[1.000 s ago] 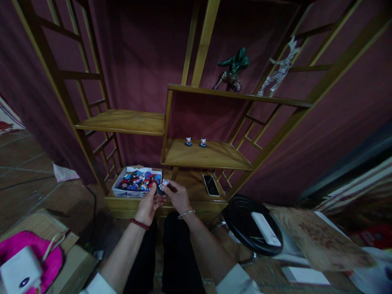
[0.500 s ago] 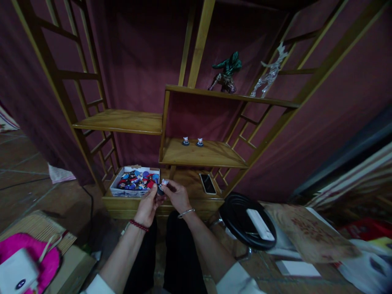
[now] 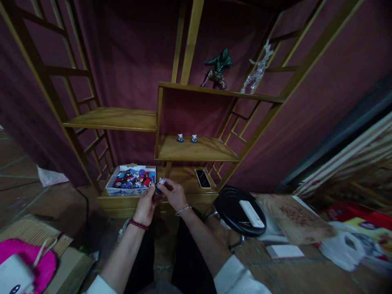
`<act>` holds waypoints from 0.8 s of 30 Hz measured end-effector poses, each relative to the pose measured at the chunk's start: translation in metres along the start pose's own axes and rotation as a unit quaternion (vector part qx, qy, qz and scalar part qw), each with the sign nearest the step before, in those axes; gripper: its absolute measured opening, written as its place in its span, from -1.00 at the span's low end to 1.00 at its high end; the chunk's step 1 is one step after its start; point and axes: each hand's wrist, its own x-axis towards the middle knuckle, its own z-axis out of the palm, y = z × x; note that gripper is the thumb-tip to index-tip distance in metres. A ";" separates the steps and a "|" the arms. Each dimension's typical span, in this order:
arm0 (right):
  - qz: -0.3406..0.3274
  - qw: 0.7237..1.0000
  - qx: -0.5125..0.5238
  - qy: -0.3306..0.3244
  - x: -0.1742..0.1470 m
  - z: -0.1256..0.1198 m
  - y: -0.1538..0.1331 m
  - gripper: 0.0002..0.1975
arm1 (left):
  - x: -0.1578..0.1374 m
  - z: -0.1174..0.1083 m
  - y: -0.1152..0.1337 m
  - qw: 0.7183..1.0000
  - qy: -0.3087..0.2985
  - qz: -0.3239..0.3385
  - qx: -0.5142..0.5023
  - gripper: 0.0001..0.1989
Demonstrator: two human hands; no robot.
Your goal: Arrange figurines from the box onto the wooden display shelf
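Observation:
Between my two hands, just in front of the low shelf, is a small figurine [image 3: 162, 181] with a white head and a dark base. My left hand [image 3: 147, 203] pinches the dark base, while the fingers of my right hand [image 3: 174, 196] close on its upper part. Left of my hands stands an open white box [image 3: 131, 190] full of small red, blue and purple figures [image 3: 134, 178]. Two similar white-headed figurines, one on the left [image 3: 180, 138] and one on the right [image 3: 194, 139], stand upright on the middle shelf [image 3: 196, 152].
A phone [image 3: 202, 179] lies on the low shelf. Higher up stand a green hooded statue [image 3: 219, 67] and a clear statue [image 3: 257, 71]. To my right is a black stool [image 3: 232, 208] bearing a white strip-like object [image 3: 251, 213]. At lower left lies a bright pink item [image 3: 43, 261].
The camera view has shifted slightly, so the shelf appears further left. Both hands still hold the figurine in front of the box.

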 end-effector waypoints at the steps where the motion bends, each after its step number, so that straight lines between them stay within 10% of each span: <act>1: 0.000 1.000 0.002 0.001 -0.001 0.001 0.000 -0.79 | 0.000 -0.001 0.000 1.000 0.002 0.000 0.000 -0.68; 24: 0.016 1.000 -0.006 0.013 -0.008 -0.012 -0.003 -0.79 | -0.001 0.007 -0.009 1.000 -0.008 -0.004 0.002 -0.63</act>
